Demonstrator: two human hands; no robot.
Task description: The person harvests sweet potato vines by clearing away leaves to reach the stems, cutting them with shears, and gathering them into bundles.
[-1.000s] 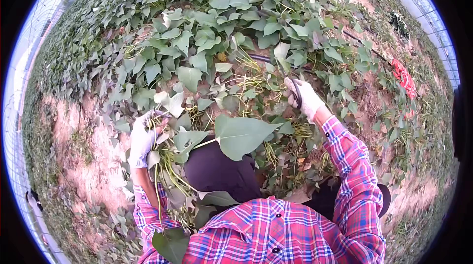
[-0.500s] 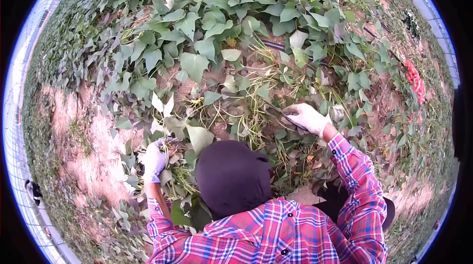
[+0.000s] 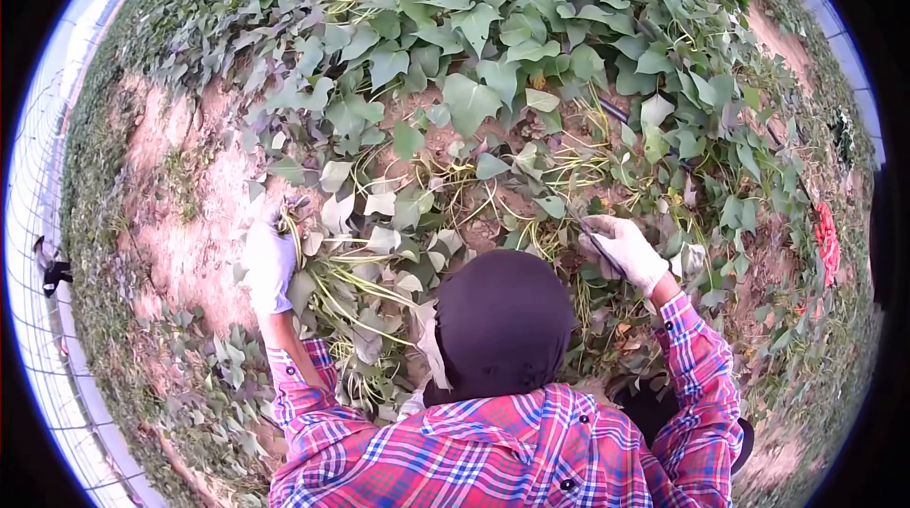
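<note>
Trailing slender, leafy yellow-green stems (image 3: pixel 364 283)

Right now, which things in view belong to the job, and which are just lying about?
In the job:
left hand, gripping vine stems
right hand, gripping a dark tool

Apparently just lying about:
red material, far right
dark pipe among the leaves

This is a planted plot, by its look inside a greenhouse. Leafy vines (image 3: pixel 536 20) spread over the ground to its far edge, with bare soil (image 3: pixel 185 233) showing toward the left edge. A black hose (image 3: pixel 613 111) runs among the leaves, and a pale gridded wall (image 3: pixel 36 347) bounds the ground's left edge.
</note>
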